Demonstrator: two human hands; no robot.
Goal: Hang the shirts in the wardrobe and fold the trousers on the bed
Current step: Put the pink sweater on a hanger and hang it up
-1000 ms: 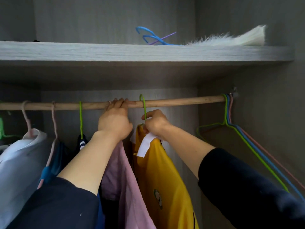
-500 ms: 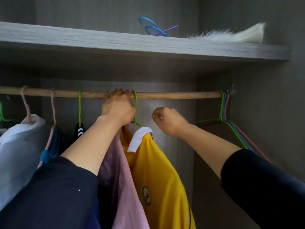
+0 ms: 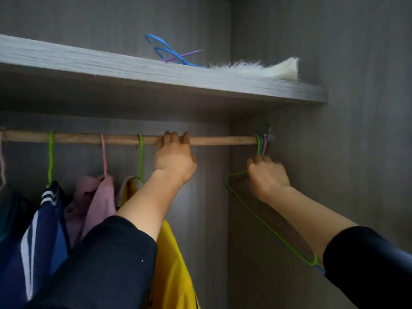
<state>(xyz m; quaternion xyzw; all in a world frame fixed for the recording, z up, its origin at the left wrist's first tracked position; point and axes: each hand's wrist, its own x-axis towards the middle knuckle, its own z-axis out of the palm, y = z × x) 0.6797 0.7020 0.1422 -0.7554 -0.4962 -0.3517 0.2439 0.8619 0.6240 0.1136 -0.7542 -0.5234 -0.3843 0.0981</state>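
A wooden rail (image 3: 223, 140) runs across the wardrobe. My left hand (image 3: 175, 158) grips the rail, fingers curled over its top. Left of that hand a yellow shirt (image 3: 171, 270) hangs on a green hanger (image 3: 141, 157), partly hidden by my left arm. Beside it hang a pink shirt (image 3: 98, 197) and a navy striped shirt (image 3: 44, 219). At the rail's right end several empty hangers (image 3: 260, 146) hang together. My right hand (image 3: 266, 177) holds them just below their hooks, and a green hanger's wire (image 3: 272, 230) slants down under my forearm.
A grey shelf (image 3: 156, 74) sits above the rail, carrying blue and purple hangers (image 3: 169, 53) and a white furry item (image 3: 263, 69). The wardrobe's side wall (image 3: 356, 152) stands close on the right. The rail is bare between my two hands.
My right hand left the yellow shirt's hanger and moved right to the empty hangers at the rail's end. The view turned right. My left hand stays on the rail.
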